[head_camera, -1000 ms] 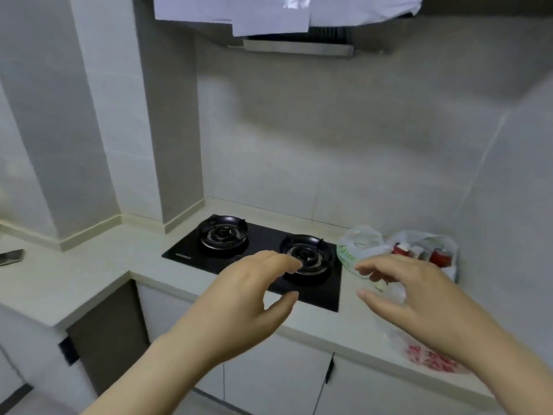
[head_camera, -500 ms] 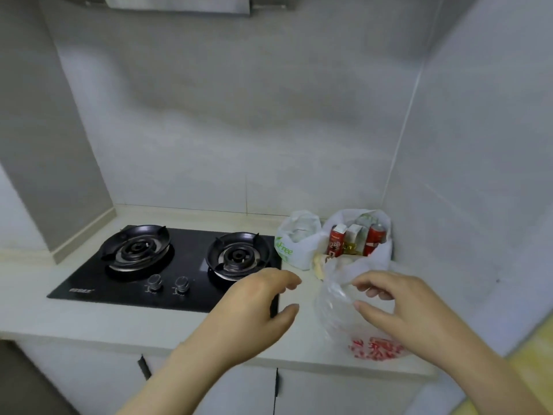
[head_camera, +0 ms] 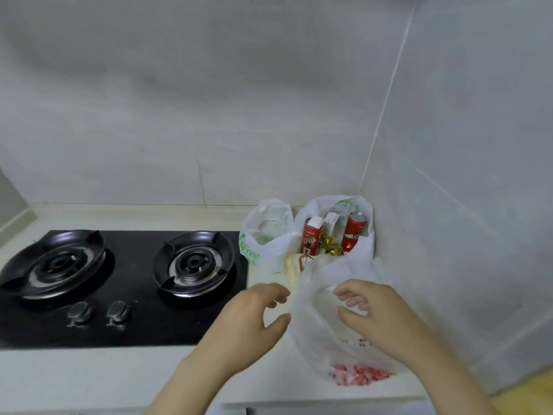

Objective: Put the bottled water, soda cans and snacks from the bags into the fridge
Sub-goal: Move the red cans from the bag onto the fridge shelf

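Three plastic bags sat in the corner of the pale countertop [head_camera: 89, 378], to the right of a black two-burner gas stove [head_camera: 125, 322]. The nearest, a thin clear bag [head_camera: 323, 342] with red print low on its front, stood between the person's hands. The left hand [head_camera: 254, 313] was at its left edge, fingers loosely curved and thumb spread apart from them, gripping nothing. The right hand [head_camera: 377, 317] hovered over the bag's right side in the same relaxed, half-spread pose, and whether either hand's fingertips touched the plastic could not be told. Behind it, against the wall, a white bag [head_camera: 363, 256] stood with its mouth wide, holding an upright red soda can [head_camera: 354, 232], a red carton [head_camera: 311, 238], a white carton [head_camera: 330, 221] between them, and gold-wrapped snacks [head_camera: 329, 245] in front. Just left of that bag stood a white bag with green lettering [head_camera: 263, 238], its contents too dim to make out.
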The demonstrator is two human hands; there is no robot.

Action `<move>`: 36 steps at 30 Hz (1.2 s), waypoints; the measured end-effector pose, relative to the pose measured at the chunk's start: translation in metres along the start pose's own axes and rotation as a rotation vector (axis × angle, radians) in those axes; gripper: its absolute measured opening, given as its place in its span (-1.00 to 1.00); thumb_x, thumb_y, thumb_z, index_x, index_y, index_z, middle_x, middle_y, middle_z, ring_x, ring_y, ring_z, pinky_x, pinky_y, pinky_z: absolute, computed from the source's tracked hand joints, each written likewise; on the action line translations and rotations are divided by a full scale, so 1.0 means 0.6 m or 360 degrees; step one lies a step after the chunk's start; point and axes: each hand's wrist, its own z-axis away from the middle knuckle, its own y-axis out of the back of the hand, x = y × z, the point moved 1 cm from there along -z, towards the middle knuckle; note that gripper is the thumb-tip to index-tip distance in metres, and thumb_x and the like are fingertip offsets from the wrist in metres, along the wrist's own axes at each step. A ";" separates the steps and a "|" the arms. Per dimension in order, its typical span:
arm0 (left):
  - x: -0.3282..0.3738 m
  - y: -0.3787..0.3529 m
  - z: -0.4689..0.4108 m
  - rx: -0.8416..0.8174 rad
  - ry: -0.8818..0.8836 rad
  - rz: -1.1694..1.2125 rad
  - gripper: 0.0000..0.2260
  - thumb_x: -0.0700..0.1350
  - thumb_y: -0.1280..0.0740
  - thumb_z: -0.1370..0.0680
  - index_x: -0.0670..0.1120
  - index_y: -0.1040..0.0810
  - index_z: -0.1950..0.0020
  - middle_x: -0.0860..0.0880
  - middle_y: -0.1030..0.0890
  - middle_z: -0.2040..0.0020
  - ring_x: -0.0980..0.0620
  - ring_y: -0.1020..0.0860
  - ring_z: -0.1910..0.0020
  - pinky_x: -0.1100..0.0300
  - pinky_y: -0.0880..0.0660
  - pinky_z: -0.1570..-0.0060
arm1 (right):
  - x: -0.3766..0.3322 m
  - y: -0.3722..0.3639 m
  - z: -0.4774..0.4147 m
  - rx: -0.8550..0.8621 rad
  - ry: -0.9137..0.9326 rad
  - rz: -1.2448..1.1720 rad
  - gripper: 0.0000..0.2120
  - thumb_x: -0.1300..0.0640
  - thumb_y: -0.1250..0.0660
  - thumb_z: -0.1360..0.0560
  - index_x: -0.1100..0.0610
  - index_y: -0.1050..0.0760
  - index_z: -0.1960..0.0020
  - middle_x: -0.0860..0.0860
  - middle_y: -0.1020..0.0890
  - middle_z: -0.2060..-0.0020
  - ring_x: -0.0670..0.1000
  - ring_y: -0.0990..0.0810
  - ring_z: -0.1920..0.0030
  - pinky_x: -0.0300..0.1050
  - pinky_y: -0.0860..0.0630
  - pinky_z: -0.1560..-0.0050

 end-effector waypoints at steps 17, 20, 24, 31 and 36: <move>-0.124 0.011 -0.266 -0.0272 -0.0125 0.0093 -0.77 0.02 -0.31 -0.52 0.09 -0.51 -0.17 0.21 -0.54 -0.07 0.30 -0.49 -0.02 0.31 -0.43 -0.11 | 0.021 -0.014 -0.221 0.0105 -0.0288 -0.0083 -0.83 -0.02 -0.38 -0.48 -0.16 -0.54 -0.07 -0.25 -0.61 0.04 -0.28 -0.56 0.02 -0.30 -0.50 -0.06; -0.128 0.009 -0.299 -0.0274 -0.0123 0.0099 -0.77 0.01 -0.31 -0.52 0.09 -0.51 -0.18 0.22 -0.54 -0.08 0.30 -0.49 -0.03 0.33 -0.43 -0.10 | 0.039 -0.007 -0.258 0.0076 -0.0288 -0.0077 -0.82 -0.03 -0.37 -0.48 -0.14 -0.54 -0.09 -0.22 -0.61 0.01 -0.28 -0.55 0.01 -0.29 -0.50 -0.06; -0.131 0.006 -0.343 -0.0241 -0.0068 0.0091 -0.75 0.01 -0.31 -0.53 0.10 -0.49 -0.21 0.23 -0.53 -0.09 0.30 -0.48 -0.04 0.36 -0.43 -0.09 | 0.059 0.010 -0.315 0.0078 -0.0248 -0.0085 -0.80 0.02 -0.38 -0.48 -0.08 -0.55 -0.10 -0.18 -0.61 -0.02 -0.22 -0.56 -0.05 -0.20 -0.51 -0.12; -0.139 -0.017 -0.407 -0.0223 0.0049 0.0067 -0.73 0.01 -0.31 -0.53 0.10 -0.49 -0.24 0.23 -0.55 -0.08 0.30 -0.50 -0.04 0.34 -0.45 -0.11 | 0.100 0.011 -0.422 -0.0010 -0.0143 0.0031 -0.60 0.05 -0.37 -0.48 -0.02 -0.46 -0.31 -0.10 -0.54 -0.19 -0.10 -0.51 -0.18 -0.18 -0.45 -0.19; -0.156 -0.034 -0.428 -0.0190 0.0162 0.0080 -0.74 0.00 -0.32 -0.52 0.12 -0.50 -0.21 0.25 -0.56 -0.05 0.31 -0.51 -0.02 0.37 -0.45 -0.09 | 0.125 -0.016 -0.496 -0.0141 -0.0094 0.0186 -0.50 0.02 -0.33 -0.51 0.00 -0.32 -0.43 -0.03 -0.34 -0.39 -0.01 -0.36 -0.35 -0.15 -0.35 -0.29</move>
